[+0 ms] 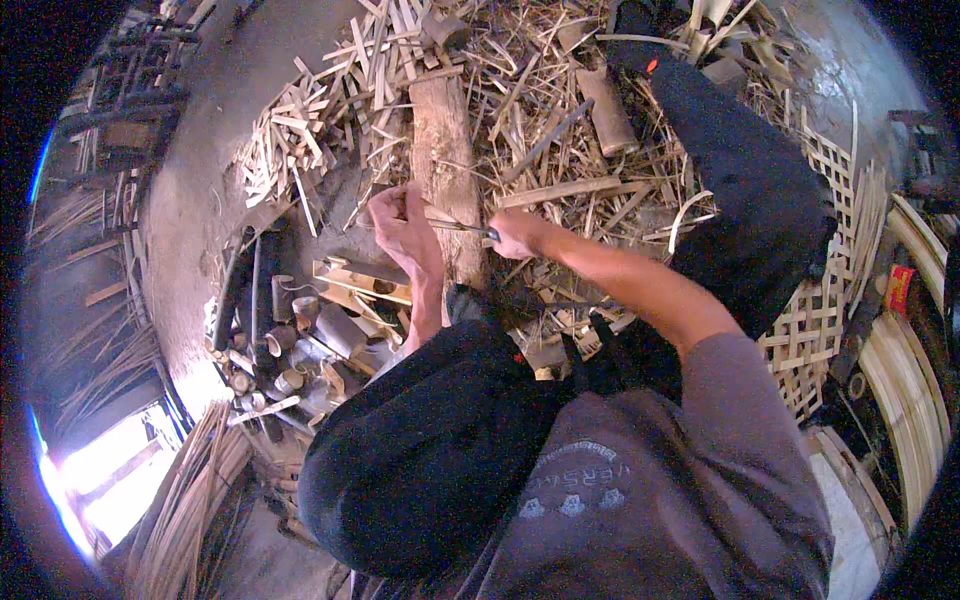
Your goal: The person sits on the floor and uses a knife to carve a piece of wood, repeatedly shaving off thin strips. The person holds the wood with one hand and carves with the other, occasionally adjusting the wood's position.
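My right hand [518, 235] is closed around the handle of a knife [462, 228], whose dark blade points left toward my other hand. My left hand [402, 228] is pinched, fingers up, on a thin pale bamboo strip [440, 214] that runs along the blade. Whether the edge touches the strip is too small to tell. Both hands are over a thick wooden plank [445, 140] with a rough, worn top, lying lengthwise in front of me.
Split bamboo sticks [290, 130] are heaped at the far left, and shavings [530, 90] surround the plank. A bamboo tube [607, 112] lies at the far right. Cut bamboo pieces [335, 330] crowd the near left. A woven bamboo lattice [812, 330] stands right of my leg.
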Motion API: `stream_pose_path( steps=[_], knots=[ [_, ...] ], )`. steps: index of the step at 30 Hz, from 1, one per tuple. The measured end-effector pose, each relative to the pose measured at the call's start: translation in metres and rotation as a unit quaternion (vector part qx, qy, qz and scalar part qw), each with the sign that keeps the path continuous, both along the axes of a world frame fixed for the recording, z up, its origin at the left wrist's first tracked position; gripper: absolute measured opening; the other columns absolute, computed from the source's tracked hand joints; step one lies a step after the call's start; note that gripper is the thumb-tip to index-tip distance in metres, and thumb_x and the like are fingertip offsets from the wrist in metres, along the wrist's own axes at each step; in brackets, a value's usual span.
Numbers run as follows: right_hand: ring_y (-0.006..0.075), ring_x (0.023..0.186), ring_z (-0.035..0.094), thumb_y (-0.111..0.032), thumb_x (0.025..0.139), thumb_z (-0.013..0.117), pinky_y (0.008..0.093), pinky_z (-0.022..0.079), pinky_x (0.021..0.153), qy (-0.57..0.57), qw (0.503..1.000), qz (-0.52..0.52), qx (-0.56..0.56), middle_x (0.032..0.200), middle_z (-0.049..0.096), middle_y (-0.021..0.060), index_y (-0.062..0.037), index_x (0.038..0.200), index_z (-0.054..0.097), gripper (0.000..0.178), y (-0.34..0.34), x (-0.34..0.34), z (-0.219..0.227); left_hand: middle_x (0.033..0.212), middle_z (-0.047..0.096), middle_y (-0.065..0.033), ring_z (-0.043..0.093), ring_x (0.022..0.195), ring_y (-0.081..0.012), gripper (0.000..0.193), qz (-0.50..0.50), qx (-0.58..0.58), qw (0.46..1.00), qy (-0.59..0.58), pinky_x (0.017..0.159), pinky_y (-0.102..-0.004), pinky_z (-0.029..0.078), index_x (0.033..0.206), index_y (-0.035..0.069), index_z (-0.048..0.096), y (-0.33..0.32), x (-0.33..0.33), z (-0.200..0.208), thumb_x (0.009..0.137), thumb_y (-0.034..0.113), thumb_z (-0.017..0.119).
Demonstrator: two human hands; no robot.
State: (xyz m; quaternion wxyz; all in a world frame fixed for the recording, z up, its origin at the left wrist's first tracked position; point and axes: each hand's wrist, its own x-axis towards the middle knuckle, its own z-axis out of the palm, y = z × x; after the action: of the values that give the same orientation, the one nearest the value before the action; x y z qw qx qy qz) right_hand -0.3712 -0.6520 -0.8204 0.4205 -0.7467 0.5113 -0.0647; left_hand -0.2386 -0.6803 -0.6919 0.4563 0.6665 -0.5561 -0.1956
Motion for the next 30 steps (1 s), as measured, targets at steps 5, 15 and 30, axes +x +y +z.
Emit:
stream_pose_path(
  steps=[5, 15, 30],
  knots=[
    [0.0366, 0.068, 0.064, -0.02, 0.078, 0.06, 0.0456, 0.052, 0.061, 0.05, 0.981, 0.018, -0.186, 0.071, 0.062, 0.019, -0.0019, 0.088, 0.058, 0.02, 0.012, -0.018, 0.001, 0.076, 0.057, -0.0076, 0.05, 0.068, -0.0146, 0.022, -0.031, -0.034, 0.995, -0.087, 0.066, -0.0294, 0.044, 0.088, -0.001, 0.054, -0.004, -0.003, -0.002, 0.083, 0.016, 0.068],
    [0.0414, 0.081, 0.062, -0.028, 0.075, 0.062, 0.0523, 0.049, 0.072, 0.012, 1.0, 0.018, -0.003, 0.087, 0.064, 0.0222, -0.0051, 0.104, 0.054, 0.038, 0.057, -0.029, 0.012, 0.079, 0.054, -0.0069, 0.047, 0.072, -0.0163, 0.028, 0.115, 0.011, 0.993, -0.03, 0.066, -0.0324, 0.04, 0.078, 0.0, 0.057, -0.011, 0.091, 0.01, 0.081, 0.024, 0.071],
    [0.0392, 0.083, 0.062, -0.029, 0.088, 0.053, 0.0481, 0.048, 0.071, -0.064, 0.978, -0.199, 0.025, 0.091, 0.064, 0.0167, -0.0157, 0.128, 0.043, 0.044, 0.067, -0.044, 0.071, 0.105, 0.052, -0.0247, 0.064, 0.084, -0.0295, 0.04, 0.118, -0.004, 0.993, -0.006, 0.068, -0.0373, 0.058, 0.124, -0.007, 0.032, 0.017, 0.072, -0.006, 0.097, 0.02, 0.046]
  ],
)
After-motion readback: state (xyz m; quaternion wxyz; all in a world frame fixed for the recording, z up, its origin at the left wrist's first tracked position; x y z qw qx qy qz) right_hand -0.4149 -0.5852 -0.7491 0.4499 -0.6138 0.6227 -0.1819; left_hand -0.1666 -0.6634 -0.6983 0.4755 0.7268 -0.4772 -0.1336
